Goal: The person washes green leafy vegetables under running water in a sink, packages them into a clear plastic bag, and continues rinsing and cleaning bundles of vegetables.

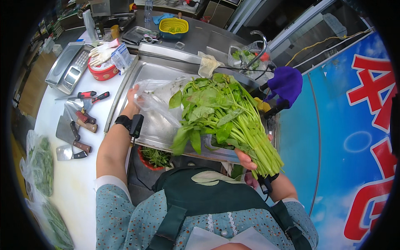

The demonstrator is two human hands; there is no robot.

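Observation:
A large bunch of leafy green vegetables [229, 115] with long pale stems rests in my right hand [246, 158], which grips it near the cut stem ends. Its leaves point up and to the left, over a stainless steel counter [156, 125] with a raised rim. My left hand [135, 95] holds the gathered edge of a clear plastic bag [159, 98]. The bag stretches toward the leaves; how far it lies behind them is hidden.
Several cleavers and knives [76, 125] lie on the white board [93, 181] at left, near bagged greens [43, 165]. Behind them stand a digital scale [72, 68] and a red tin [104, 70]. A faucet [262, 43] and purple cloth [285, 82] are at right. A red basket [147, 162] sits below.

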